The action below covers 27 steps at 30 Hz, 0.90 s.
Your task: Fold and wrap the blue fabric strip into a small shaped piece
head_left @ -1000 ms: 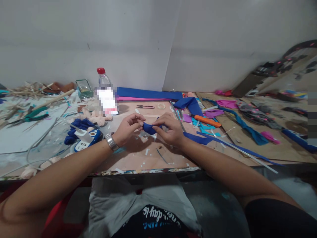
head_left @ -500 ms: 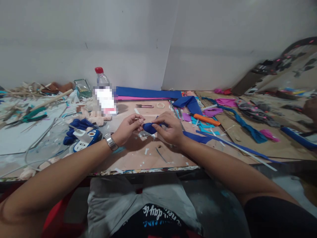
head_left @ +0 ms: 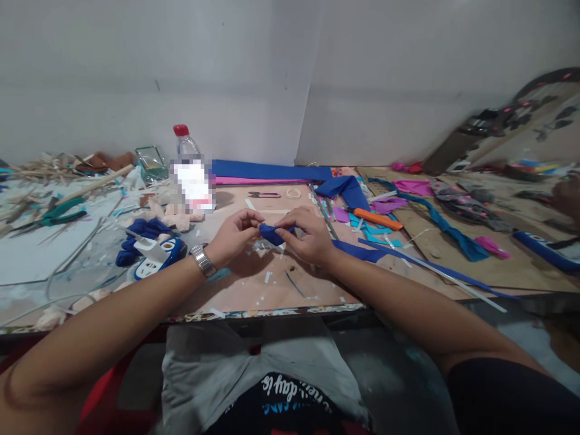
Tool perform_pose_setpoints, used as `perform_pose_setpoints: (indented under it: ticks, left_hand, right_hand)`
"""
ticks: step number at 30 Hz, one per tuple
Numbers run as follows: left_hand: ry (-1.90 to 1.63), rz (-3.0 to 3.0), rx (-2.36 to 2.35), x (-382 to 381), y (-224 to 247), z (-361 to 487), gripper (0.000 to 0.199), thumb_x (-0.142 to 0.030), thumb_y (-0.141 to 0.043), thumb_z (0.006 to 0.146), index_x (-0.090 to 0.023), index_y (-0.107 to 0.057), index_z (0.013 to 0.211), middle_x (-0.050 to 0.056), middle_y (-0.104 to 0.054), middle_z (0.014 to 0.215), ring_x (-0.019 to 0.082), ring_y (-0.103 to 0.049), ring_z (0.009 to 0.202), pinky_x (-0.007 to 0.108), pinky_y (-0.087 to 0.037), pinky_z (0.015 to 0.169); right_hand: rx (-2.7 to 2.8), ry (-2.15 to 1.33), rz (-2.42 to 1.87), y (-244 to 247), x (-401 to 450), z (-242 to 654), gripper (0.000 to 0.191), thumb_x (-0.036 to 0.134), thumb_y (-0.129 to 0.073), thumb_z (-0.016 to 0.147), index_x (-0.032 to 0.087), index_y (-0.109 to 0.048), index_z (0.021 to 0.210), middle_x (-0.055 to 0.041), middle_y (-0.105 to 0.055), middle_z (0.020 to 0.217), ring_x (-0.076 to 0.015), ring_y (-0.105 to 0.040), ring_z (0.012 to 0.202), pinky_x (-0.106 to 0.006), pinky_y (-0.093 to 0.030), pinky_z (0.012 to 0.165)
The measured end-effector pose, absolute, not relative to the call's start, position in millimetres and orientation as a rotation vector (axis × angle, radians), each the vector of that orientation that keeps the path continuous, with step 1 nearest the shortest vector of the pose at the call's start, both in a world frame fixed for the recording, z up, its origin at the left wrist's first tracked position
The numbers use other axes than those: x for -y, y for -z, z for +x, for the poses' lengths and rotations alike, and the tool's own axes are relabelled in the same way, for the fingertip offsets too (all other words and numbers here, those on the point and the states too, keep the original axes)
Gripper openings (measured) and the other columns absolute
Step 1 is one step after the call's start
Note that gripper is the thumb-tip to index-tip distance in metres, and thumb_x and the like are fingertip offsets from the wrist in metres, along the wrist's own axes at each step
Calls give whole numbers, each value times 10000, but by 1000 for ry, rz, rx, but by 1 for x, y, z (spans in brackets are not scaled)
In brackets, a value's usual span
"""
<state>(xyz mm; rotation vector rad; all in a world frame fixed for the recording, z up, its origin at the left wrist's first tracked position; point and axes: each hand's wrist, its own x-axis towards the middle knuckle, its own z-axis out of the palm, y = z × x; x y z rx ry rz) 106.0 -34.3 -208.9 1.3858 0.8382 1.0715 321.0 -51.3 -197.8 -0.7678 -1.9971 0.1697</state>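
A small folded piece of blue material (head_left: 270,234) is between my hands above the middle of the table. My right hand (head_left: 309,234) pinches it from the right, thumb on top and fingers behind. At its left end, the closed thumb and fingertips of my left hand (head_left: 234,237) touch it. A long blue strip (head_left: 362,251) runs out on the table from beside my right wrist. Small snips (head_left: 265,195) and a pale ring (head_left: 293,193) lie behind my hands.
A bottle with a red cap (head_left: 181,130) stands at the back left. Green-handled pliers (head_left: 66,210) and a blue-white power strip (head_left: 158,257) lie left. To the right are an orange cutter (head_left: 378,219) and cloth scraps. A person's hand (head_left: 566,196) shows at the far right.
The left end of the blue piece has tilted up slightly, and my left fingertips have moved closer onto it. My right hand has shifted a little to the left.
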Motion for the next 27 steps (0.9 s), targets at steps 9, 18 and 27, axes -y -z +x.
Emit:
perform_pose_setpoints:
  ticks: [9, 18, 27]
  left_hand:
    - [-996, 1739, -793, 36, 210, 104, 184, -246, -656, 823, -173, -636, 991, 31, -666, 947, 167, -629, 865, 301, -498, 798]
    - [-926, 1914, -783, 39, 215, 105, 200, -271, -697, 852, -199, -651, 1033, 59, -685, 1018, 177, -653, 873, 338, -534, 811]
    - [-970, 2059, -922, 38, 210, 101, 250, -404, -664, 915, -161, -720, 904, 58, -735, 887, 178, -653, 816, 307, -498, 772]
  right_hand:
    - [2080, -186, -799, 199, 50, 321, 100, 311, -693, 955, 226, -715, 908, -23, -773, 868, -198, -699, 825, -414, -423, 894]
    - [2156, -187, -798, 206, 46, 321, 52, 286, -739, 926, 237, -751, 936, -13, -773, 877, -195, -698, 858, -415, -389, 923]
    - [2166, -196, -853, 207, 44, 322, 70, 296, -744, 926, 230, -749, 903, -14, -771, 853, -189, -692, 829, -406, -362, 905]
